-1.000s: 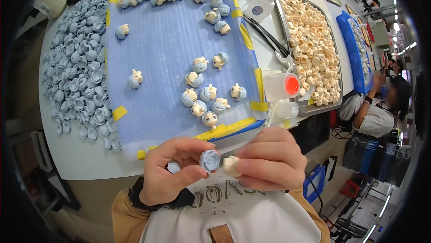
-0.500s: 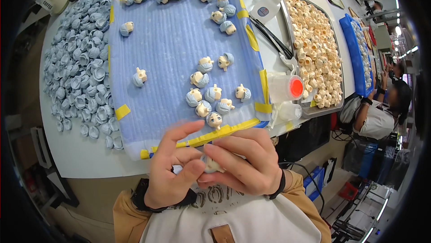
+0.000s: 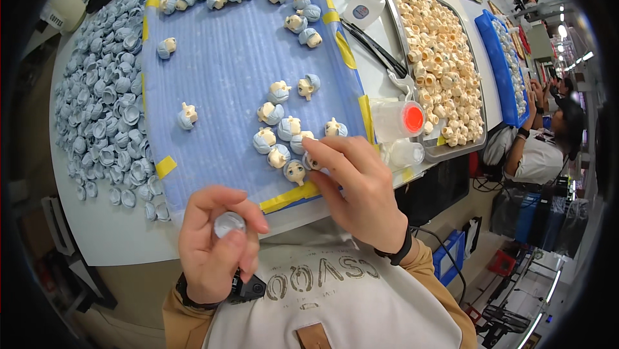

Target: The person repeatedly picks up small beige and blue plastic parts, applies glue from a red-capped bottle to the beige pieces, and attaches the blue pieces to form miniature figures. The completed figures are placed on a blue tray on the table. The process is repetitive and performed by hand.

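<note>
My right hand (image 3: 364,188) reaches over the near right part of the blue, film-lined tray (image 3: 219,91). Its thumb and fingers pinch a small doll head (image 3: 314,162), mostly hidden by the fingers, beside a doll head with blue hair (image 3: 294,171) and several more in a loose cluster. Nearer to me, in front of the tray's edge, my left hand (image 3: 216,246) curls around a small rounded pale grey-blue piece (image 3: 229,223). Only its top shows, so I cannot tell its exact kind.
Blue hair shells (image 3: 109,104) lie piled on the left. Right of the tray are a white squeeze bottle (image 3: 366,7), black tweezers (image 3: 374,46), a clear cup with an orange-red end (image 3: 396,120) and a metal tray of cream-coloured face parts (image 3: 445,65). A co-worker (image 3: 548,142) sits at far right.
My hands were together in front of the tray with a doll head between them. They have parted: the right moved forward to the cluster with the head, the left drew back toward me.
</note>
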Available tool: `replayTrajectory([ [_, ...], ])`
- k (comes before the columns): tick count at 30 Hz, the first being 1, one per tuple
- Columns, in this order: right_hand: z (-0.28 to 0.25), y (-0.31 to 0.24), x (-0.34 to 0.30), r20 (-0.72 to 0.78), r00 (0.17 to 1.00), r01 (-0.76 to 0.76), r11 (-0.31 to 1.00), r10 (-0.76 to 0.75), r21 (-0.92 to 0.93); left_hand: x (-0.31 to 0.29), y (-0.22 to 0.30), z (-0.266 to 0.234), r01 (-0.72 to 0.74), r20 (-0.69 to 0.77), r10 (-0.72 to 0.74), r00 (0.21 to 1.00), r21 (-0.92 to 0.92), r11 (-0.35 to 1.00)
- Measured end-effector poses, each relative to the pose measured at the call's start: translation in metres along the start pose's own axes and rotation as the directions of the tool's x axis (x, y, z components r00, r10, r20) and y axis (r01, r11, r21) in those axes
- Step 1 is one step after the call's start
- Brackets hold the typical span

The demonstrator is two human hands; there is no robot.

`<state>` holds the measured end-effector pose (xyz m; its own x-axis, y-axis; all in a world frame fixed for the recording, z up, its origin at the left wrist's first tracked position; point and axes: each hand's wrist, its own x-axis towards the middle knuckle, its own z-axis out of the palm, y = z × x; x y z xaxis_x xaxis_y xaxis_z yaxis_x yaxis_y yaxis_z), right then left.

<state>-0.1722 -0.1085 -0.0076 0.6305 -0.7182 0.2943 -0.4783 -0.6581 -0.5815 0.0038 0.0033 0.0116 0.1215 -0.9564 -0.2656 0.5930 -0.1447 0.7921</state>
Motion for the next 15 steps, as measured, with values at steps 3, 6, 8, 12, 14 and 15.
replayTrajectory([
  [3,-0.004,-0.004,-0.002,-0.049,0.998,-0.034,0.999,0.036,0.041,0.0,-0.001,-0.006,-0.027,0.121,0.013,0.993,0.116,0.993],
  [6,-0.036,-0.003,-0.01,-0.137,0.989,-0.048,0.999,0.049,0.008,-0.001,-0.007,-0.009,-0.158,0.045,0.153,0.987,0.171,0.973],
  [8,-0.062,0.009,-0.019,-0.293,0.943,-0.194,0.977,0.16,-0.091,0.002,-0.01,-0.003,-0.214,-0.063,0.223,0.973,0.126,0.969],
  [12,-0.073,0.007,-0.03,-0.219,0.941,-0.277,0.959,0.259,-0.054,0.004,-0.011,0.003,-0.155,-0.115,0.17,0.979,0.127,0.98],
  [14,-0.055,-0.004,-0.022,-0.066,0.992,-0.102,0.994,0.104,0.046,0.004,-0.01,0.0,-0.195,0.005,0.209,0.978,0.391,0.9],
  [15,-0.043,-0.009,-0.015,0.011,1.0,-0.009,0.998,0.008,0.068,0.007,-0.008,-0.001,-0.278,0.107,0.266,0.958,0.576,0.769],
])
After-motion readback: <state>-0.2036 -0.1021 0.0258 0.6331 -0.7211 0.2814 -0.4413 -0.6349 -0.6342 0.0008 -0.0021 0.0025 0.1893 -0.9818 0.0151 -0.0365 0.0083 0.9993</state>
